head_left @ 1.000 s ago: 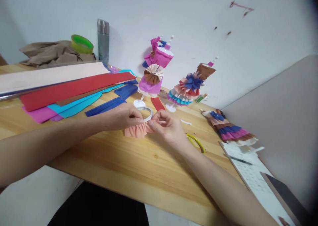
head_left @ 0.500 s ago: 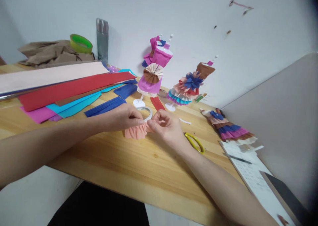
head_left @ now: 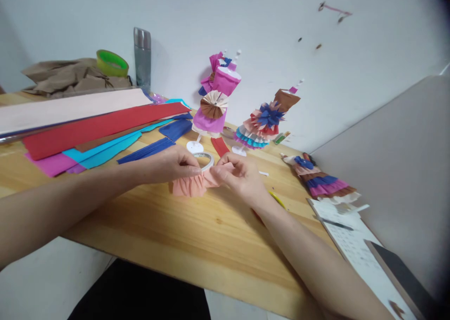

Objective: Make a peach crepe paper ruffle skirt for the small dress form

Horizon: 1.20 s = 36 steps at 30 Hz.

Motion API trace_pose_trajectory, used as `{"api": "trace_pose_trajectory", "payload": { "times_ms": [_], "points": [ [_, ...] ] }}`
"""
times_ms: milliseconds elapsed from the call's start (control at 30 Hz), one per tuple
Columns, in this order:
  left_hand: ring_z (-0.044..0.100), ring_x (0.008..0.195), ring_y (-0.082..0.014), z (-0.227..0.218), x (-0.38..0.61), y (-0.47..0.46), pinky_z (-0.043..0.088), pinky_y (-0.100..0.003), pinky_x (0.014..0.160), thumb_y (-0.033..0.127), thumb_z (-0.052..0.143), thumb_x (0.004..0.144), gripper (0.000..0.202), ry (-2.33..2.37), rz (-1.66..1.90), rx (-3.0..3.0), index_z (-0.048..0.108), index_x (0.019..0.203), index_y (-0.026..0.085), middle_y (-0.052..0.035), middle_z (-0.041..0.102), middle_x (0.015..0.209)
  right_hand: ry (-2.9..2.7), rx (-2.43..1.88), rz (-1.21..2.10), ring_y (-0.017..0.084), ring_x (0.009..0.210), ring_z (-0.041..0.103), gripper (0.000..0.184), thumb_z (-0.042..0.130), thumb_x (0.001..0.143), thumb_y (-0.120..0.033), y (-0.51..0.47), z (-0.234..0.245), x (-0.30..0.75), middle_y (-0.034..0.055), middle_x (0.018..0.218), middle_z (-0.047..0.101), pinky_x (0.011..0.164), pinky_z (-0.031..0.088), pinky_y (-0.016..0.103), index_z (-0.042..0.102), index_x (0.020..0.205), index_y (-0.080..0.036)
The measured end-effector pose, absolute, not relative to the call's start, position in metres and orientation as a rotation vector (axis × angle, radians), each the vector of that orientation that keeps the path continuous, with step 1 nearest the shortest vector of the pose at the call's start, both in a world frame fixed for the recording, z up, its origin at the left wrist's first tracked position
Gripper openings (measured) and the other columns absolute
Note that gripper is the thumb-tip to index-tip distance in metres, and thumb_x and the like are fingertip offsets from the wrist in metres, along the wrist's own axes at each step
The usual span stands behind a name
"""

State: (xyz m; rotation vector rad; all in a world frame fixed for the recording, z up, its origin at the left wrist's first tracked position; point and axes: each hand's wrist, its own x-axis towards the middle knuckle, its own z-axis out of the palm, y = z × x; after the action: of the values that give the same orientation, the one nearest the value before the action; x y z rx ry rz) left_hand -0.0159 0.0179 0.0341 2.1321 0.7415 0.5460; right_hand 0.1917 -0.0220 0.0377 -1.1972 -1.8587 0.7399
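Between my two hands is a strip of peach crepe paper [head_left: 190, 185], gathered into ruffles on its left part and smoother toward the right. My left hand [head_left: 176, 165] is closed in a pinch on its upper edge. The thumb and fingers of my right hand [head_left: 242, 177] pinch the smoother stretch, and a bit of paper shows above them. A roll of white tape [head_left: 212, 160] sits right at my left fingertips; I cannot tell whether they touch it. Yellow-handled scissors [head_left: 277, 199] lie partly hidden behind my right wrist.
Two paper-dressed mannequins [head_left: 213, 121] [head_left: 270, 116] stand at the back. Coloured paper sheets [head_left: 105, 123] and blue strips [head_left: 147, 150] lie left, before a grey flask [head_left: 142, 60] and green tape roll [head_left: 112, 63]. Rightward are a layered paper dress [head_left: 323, 182], written sheet [head_left: 348, 235] and dark tablet-like object [head_left: 401, 271].
My right hand has shifted slightly along the strip, and more peach paper shows between and above my fingers. My right wrist now covers more of the scissors. The view has moved a little.
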Motion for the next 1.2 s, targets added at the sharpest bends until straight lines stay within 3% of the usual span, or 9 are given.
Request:
{"api": "trace_pose_trajectory", "payload": {
  "times_ms": [333, 600, 900, 1200],
  "points": [
    [0.027, 0.052, -0.0083, 0.0313, -0.0156, 0.0208, 0.017, -0.023, 0.046, 0.034, 0.047, 0.080, 0.035, 0.797, 0.569, 2.163, 0.033, 0.052, 0.018, 0.0048, 0.025, 0.053, -1.932, -1.213, 0.630, 0.012, 0.057, 0.050, 0.013, 0.059, 0.077, -0.026, -0.0272, 0.0383, 0.1885, -0.0007, 0.061, 0.059, 0.055, 0.038, 0.024, 0.061, 0.068, -0.017],
    [0.030, 0.053, -0.0087, 0.0293, -0.0152, 0.0217, 0.022, -0.022, 0.048, 0.038, 0.048, 0.081, 0.034, 0.839, 0.563, 2.150, 0.047, 0.055, 0.016, 0.0043, 0.031, 0.055, -1.967, -1.098, 0.685, 0.012, 0.060, 0.053, 0.014, 0.058, 0.078, -0.025, -0.0293, 0.0382, 0.1856, 0.0002, 0.063, 0.062, 0.058, 0.040, 0.025, 0.062, 0.067, -0.017],
    [0.025, 0.053, -0.0085, 0.0308, -0.0150, 0.0196, 0.017, -0.024, 0.048, 0.031, 0.046, 0.081, 0.035, 0.791, 0.576, 2.195, 0.029, 0.053, 0.019, 0.0045, 0.023, 0.055, -1.802, -1.184, 0.887, 0.011, 0.052, 0.049, 0.013, 0.062, 0.073, -0.028, -0.0254, 0.0319, 0.1854, -0.0012, 0.057, 0.058, 0.050, 0.037, 0.023, 0.060, 0.067, -0.017],
    [0.025, 0.052, -0.0086, 0.0316, -0.0155, 0.0184, 0.017, -0.023, 0.047, 0.031, 0.046, 0.080, 0.034, 0.783, 0.570, 2.216, 0.029, 0.053, 0.019, 0.0048, 0.023, 0.054, -1.749, -1.237, 0.877, 0.009, 0.049, 0.045, 0.011, 0.061, 0.068, -0.026, -0.0241, 0.0305, 0.1835, -0.0032, 0.052, 0.055, 0.048, 0.033, 0.022, 0.055, 0.063, -0.019]
  ]
}}
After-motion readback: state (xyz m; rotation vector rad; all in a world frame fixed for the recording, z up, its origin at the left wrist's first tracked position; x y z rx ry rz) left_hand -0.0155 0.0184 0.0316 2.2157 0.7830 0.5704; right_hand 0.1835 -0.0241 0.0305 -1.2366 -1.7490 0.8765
